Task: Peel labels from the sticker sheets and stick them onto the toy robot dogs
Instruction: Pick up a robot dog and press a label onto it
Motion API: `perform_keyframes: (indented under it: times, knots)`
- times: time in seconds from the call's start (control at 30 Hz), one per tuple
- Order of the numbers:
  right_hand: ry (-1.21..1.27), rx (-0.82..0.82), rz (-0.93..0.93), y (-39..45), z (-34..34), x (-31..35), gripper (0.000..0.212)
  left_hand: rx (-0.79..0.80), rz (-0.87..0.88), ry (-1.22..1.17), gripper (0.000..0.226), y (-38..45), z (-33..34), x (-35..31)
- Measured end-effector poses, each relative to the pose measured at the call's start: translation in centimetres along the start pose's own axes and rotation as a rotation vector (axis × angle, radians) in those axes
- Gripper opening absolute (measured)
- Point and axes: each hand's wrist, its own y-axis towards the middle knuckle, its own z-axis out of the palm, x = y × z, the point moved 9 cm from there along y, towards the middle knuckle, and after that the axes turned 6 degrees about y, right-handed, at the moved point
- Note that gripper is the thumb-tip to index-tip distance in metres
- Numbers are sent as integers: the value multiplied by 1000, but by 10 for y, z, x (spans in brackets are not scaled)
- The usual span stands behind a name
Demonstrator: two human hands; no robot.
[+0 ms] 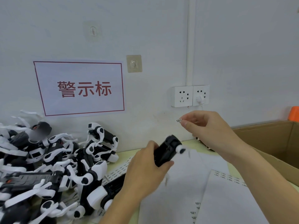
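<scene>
Just right of centre in the frame, our right hand [208, 126] pinches a small printed label [178, 120] between thumb and forefinger, with most of the label sticking out to the left, free of the fingertips. Below and to the left, our left hand [145, 168] grips a toy robot dog [168, 150] around its black body, tilted so one end points up towards the label; the dog is blurred, so we cannot tell which face is turned to us. Label and dog are near each other but apart.

To do this step well, we judge we should steady the dog first, then lay the free edge of the label on a flat patch of the black shell and smooth it down from that edge, keeping our fingertip off the glue side.

Under the hands, in the lower right, lie the sticker sheets [226, 191], white with rows of small labels at their edges. A pile of robot dogs [53, 167] fills the lower left. A cardboard box [275, 143] sits at the right edge, and a red-lettered sign [80, 88] and a wall socket [190, 96] are on the wall behind.
</scene>
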Motion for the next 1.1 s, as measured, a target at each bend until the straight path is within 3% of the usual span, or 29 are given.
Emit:
perform_keyframes:
  times: [0.13,0.3,0.53,0.83,1.1]
  knots:
    - [-28,71,-101,-3,7,14,8,35,-200,-433,35,1,-1,8]
    - [-127,71,-114,-4,12,14,6,164,-391,-682,32,-1,11,19]
    - [-253,87,-217,-8,18,29,11,159,-318,-960,55,1,4,3]
    - [-329,137,-274,-13,32,36,19,214,-217,-992,74,1,-1,-14]
    - [-406,129,-286,-14,38,34,20,309,-197,-1011,66,0,7,-17]
